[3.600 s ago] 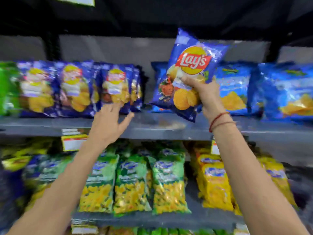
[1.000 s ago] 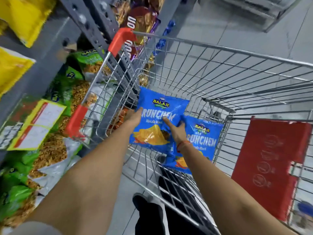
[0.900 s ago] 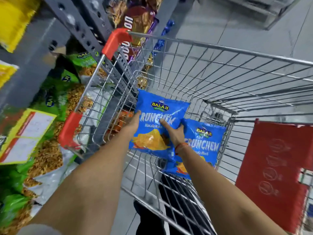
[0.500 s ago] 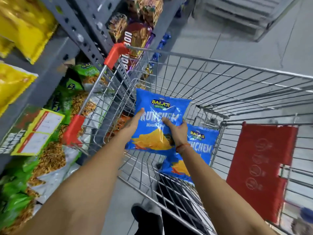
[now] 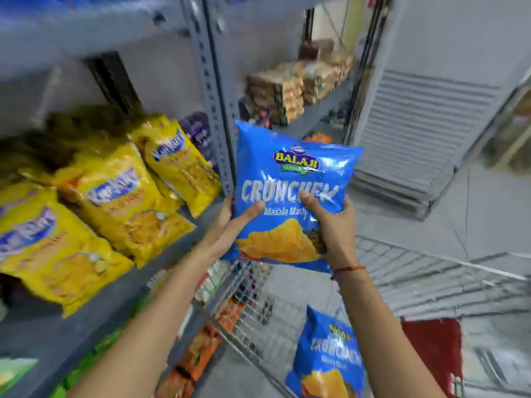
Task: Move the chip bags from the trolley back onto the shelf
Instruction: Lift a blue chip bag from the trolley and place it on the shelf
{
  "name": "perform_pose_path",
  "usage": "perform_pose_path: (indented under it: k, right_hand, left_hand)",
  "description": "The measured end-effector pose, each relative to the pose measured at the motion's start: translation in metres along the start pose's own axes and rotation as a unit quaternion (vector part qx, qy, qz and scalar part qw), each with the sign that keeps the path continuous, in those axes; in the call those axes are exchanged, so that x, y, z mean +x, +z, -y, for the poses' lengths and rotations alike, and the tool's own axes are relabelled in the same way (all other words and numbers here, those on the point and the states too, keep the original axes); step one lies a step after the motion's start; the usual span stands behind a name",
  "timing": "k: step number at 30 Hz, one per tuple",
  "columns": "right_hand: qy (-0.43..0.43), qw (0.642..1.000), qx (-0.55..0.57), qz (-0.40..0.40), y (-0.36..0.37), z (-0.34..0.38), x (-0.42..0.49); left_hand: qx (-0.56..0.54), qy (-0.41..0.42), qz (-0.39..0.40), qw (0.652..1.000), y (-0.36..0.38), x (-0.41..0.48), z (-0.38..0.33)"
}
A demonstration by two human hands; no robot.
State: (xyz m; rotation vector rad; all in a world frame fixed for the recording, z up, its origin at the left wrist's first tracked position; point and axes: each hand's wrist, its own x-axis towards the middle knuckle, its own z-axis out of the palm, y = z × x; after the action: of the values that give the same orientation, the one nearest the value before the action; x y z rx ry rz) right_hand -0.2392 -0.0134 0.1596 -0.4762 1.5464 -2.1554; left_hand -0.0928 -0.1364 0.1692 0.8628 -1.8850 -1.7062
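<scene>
Both hands grasp one blue chip bag (image 5: 290,193) upright in the air. The left hand (image 5: 230,225) wraps its lower left edge, thumb across the front, other fingers hidden behind; the right hand (image 5: 333,225) clamps the lower right side, thumb on the printed lettering. The bag hangs above the wire trolley (image 5: 431,280), where a second blue chip bag (image 5: 327,357) leans inside. Just left of the held bag stands a grey shelf upright (image 5: 214,110), and beyond it yellow snack bags (image 5: 112,202) lie on the shelf (image 5: 51,331).
</scene>
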Motion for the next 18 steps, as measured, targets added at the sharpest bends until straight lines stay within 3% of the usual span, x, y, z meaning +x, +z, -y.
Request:
perform_pose_path:
  k: [4, 10, 18]
  right_hand:
    - [-0.091, 0.994, 0.039, 0.050, 0.052, 0.080, -0.015]
    - [-0.198, 0.965, 0.066, 0.161, 0.147, 0.170, -0.042]
    - [-0.249, 0.919, 0.101, 0.287, 0.276, 0.229, -0.072]
  left_hand:
    - [-0.014, 0.115, -0.026, 0.993, -0.038, -0.034, -0.085]
    - [0.004, 0.214, -0.150, 0.965, -0.109, -0.093, -0.180]
    - [0.029, 0.293, -0.275, 0.915, -0.198, -0.166, -0.249]
